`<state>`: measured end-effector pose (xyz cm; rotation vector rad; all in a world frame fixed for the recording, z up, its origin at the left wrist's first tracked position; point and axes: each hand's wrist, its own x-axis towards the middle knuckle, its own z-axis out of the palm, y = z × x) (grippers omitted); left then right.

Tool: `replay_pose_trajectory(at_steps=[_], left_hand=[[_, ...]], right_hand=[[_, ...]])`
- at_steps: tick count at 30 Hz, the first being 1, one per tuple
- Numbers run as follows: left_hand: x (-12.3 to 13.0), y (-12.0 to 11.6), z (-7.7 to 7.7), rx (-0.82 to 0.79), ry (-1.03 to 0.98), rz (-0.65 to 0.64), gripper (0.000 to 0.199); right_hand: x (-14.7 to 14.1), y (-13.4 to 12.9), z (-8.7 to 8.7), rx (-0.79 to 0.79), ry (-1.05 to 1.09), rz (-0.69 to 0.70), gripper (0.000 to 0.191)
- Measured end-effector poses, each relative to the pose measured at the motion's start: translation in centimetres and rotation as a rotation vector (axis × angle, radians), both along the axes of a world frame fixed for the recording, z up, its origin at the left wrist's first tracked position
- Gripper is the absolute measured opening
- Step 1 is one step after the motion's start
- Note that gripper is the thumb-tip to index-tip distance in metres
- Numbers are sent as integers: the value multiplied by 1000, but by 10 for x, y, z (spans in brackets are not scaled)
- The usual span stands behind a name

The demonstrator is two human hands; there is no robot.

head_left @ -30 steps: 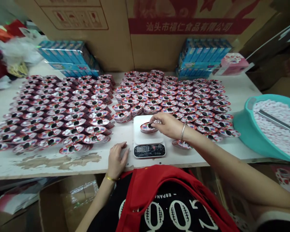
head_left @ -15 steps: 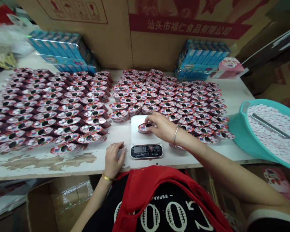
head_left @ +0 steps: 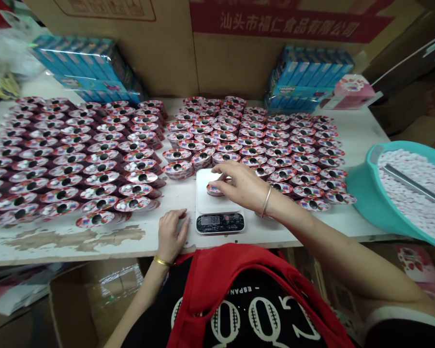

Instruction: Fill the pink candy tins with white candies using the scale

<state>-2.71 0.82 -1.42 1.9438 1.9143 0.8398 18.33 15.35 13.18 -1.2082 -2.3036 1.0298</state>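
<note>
On the table, a white digital scale [head_left: 220,223] stands in front of me, its display lit. A small oval red-and-white box [head_left: 213,191] rests on its plate. My right hand [head_left: 241,181] is closed over this box, thumb at the near side and fingers at the far side. It covers most of the top, so the box's opening is hidden. Left of the scale, my left hand [head_left: 172,232] lies on the table edge with its fingers loosely apart, holding nothing.
Rows of similar oval boxes [head_left: 101,179] fill the left and far side, several with white pieces on top. A turquoise basin [head_left: 364,193] of white pieces holds a metal bar [head_left: 413,183]. Blue packs [head_left: 83,63] and a large carton [head_left: 166,63] stand behind.
My right hand has shifted slightly left over the box, with thumb and forefinger further apart. My left hand stays put. The view has tilted slightly down.
</note>
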Motion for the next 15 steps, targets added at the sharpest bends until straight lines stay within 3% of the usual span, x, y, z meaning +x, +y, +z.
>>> replay_pose_trajectory(at_steps=[4, 7, 10, 12, 13, 14, 15], left_hand=[[0, 0, 0, -5, -3, 3, 22], [0, -1, 0, -9, -4, 8, 22], [0, -1, 1, -21, 0, 11, 22], [1, 0, 1, -33, 3, 18, 22], [1, 0, 1, -36, 4, 21, 22], [1, 0, 1, -37, 6, 22, 22], [1, 0, 1, -36, 9, 21, 22]], right_hand=[[16, -1, 8, -100, 354, -73, 18], [63, 4, 24, -18, 415, -334, 19], [151, 14, 29, 261, 356, -760, 20], [225, 22, 21, 365, 182, -1056, 21], [262, 24, 14, 325, -11, -1230, 21], [296, 26, 5, 153, -205, -1378, 17], [326, 27, -5, -9, -358, -1442, 20]])
